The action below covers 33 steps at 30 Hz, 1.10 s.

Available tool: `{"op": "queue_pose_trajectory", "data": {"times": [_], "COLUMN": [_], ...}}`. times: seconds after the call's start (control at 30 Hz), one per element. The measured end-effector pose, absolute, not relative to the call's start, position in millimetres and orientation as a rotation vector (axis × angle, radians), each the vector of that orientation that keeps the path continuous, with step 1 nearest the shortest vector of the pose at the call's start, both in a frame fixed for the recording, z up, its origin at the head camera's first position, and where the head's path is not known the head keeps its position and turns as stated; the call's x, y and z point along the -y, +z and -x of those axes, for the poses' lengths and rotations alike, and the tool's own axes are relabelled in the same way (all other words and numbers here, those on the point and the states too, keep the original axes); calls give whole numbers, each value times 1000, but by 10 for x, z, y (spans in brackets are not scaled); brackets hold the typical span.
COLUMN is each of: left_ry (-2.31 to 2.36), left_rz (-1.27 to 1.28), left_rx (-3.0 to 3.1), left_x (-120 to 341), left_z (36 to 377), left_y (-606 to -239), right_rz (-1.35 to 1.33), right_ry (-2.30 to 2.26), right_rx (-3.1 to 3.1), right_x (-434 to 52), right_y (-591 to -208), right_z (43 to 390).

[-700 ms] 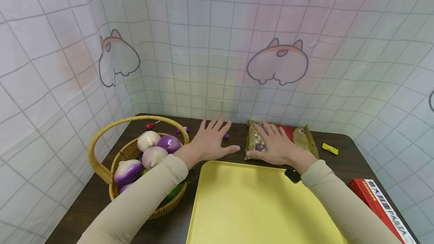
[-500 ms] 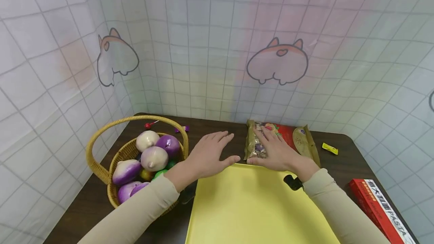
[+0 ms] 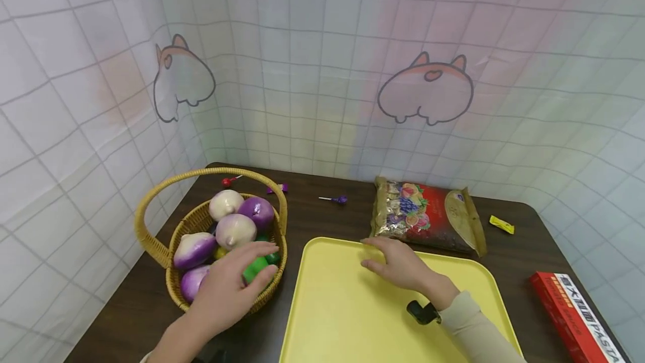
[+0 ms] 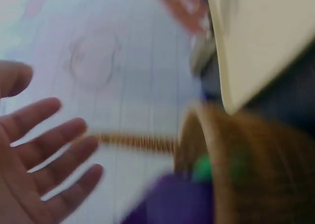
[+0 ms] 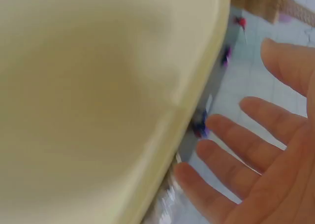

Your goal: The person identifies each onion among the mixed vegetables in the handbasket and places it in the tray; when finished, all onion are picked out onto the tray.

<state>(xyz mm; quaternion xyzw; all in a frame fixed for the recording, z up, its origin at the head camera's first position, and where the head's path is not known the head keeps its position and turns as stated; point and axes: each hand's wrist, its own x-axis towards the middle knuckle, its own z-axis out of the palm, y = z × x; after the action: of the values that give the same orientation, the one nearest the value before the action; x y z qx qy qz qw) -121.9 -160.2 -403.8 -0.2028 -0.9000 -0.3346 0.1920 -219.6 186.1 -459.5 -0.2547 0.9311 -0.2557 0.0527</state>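
Left hand (image 3: 227, 290), lower left of the head view, fingers spread and relaxed over the wicker basket (image 3: 151, 242), fingertips at a green toy vegetable (image 3: 254, 268) among purple and white turnips (image 3: 194, 250); holding nothing. Right hand (image 3: 400, 265), centre of frame, fingers loosely extended, low over the far part of the yellow tray (image 3: 347, 318). Just beyond the tray's far edge on the dark bench (image 3: 322, 217), a snack bag (image 3: 428, 214). At lower right, a red pasta box (image 3: 574, 312).
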Motion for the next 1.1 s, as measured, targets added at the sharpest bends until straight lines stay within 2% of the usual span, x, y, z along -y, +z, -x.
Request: {"op": "queue_pose_trajectory", "data": {"times": [0.17,0.37,0.5,0.6,0.83,1.1], "left_ry": [-1070,-1228,-1278,-1285,-1530,-1605], "left_rz": [346,-213,-495,-477,-147,-155], "left_rx": [2221,1953,2062,2261,2539,2443], "left_x": [2075,2492,2697,2832,3102,3149], "left_z": [1148,1162,1251,1343,1525,1672], "left_y": [-4101,-4197,-4307,-4419,-4582,-4817], "right_rz": [845,1002,1132,1185,1247,1413], "right_ry": [-874,-1057,-1260,-1412,-1726,-1714], "right_rx": [-2872,-2859,-2786,-2705,-2437,-2262], "right_x": [-1649,-1288,-989,-728,-177,212], "right_y": [-4683,-4640,-4581,-4553,-4589,-4613], "right_z": [2046,1917,1832,1762,1625,1607]}}
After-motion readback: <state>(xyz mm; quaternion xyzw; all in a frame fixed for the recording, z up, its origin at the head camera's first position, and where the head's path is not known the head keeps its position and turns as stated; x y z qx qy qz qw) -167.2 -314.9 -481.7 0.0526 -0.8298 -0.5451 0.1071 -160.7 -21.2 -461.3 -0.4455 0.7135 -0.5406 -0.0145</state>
